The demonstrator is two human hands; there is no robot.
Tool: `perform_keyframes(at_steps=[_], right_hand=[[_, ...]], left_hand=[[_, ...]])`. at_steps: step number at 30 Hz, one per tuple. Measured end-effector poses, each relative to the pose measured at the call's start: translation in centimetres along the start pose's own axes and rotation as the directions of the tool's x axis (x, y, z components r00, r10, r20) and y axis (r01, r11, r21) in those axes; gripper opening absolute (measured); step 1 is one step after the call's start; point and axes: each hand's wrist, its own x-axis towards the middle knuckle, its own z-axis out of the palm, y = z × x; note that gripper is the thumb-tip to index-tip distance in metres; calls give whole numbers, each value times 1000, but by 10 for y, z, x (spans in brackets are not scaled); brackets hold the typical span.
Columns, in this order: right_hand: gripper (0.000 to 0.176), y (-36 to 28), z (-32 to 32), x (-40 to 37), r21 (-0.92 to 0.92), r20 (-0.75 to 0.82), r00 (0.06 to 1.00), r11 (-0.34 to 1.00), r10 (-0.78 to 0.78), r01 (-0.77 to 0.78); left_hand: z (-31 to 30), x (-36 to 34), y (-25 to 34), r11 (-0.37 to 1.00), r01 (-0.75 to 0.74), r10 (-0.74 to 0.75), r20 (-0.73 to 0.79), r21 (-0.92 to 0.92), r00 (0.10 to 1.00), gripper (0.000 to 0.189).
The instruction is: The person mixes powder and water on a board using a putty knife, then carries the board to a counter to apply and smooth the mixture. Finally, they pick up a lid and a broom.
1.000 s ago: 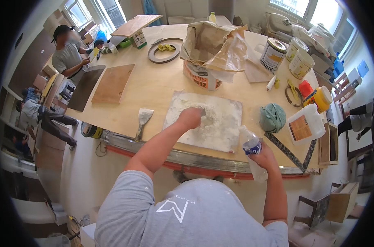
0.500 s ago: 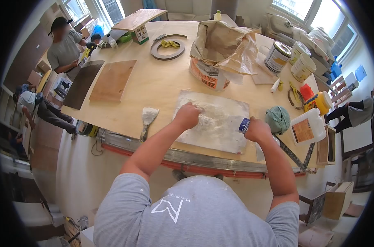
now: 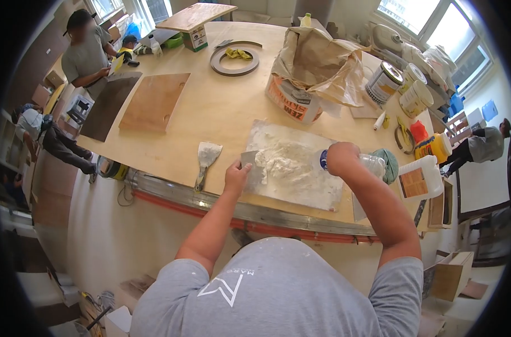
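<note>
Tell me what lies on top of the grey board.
A white heap, with a scraper in the left hand against it. The right hand tips a bottle above. The board beneath the heap is hidden.

Clear bottle (image 3: 372, 164) tipped sideways beside white plaster (image 3: 278, 162); scraper blade (image 3: 250, 162) touching plaster.
</note>
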Motion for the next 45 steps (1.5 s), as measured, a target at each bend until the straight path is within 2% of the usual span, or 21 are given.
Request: perform_keyframes(at_steps=[4,7,13,16,19,21,34,37,45], right_hand=[[34,-13,-20,2,-16,-20,1000,1000,9,-10],[34,-19,-27,9,-23,-41,999,1000,7,-8],[35,-20,-30,22,-53,-38,997,996,64,-66],[35,-19,-32,15,-117,18,999,992,51,-48],[36,-22,-35,5,-142,55,998,989,42,-34],[36,-23,-36,3,-128,54,997,991,47,-40],[39,-16,-51,4,-120,11,993,987,113,-111],[40,-12,-55,4,-143,16,994,984,112,-108],[36,-3,-56,8,-166,-37,995,981,92,-97]], left_hand=[[1,-5,10,998,-21,24,37,-65,999,20],[0,-7,15,1000,25,-25,34,19,999,19],[-4,-2,7,997,-53,52,16,59,999,20],[-3,0,6,997,-73,73,-11,-5,997,19],[-5,1,4,999,-4,4,4,-42,1000,18],[-6,6,-1,1000,-24,24,-4,9,1000,19],[-5,3,4,997,-26,27,16,-79,999,18],[-5,1,9,1000,-20,20,9,-7,1000,17],[-4,-1,11,1000,-19,19,-1,-23,1000,16]])
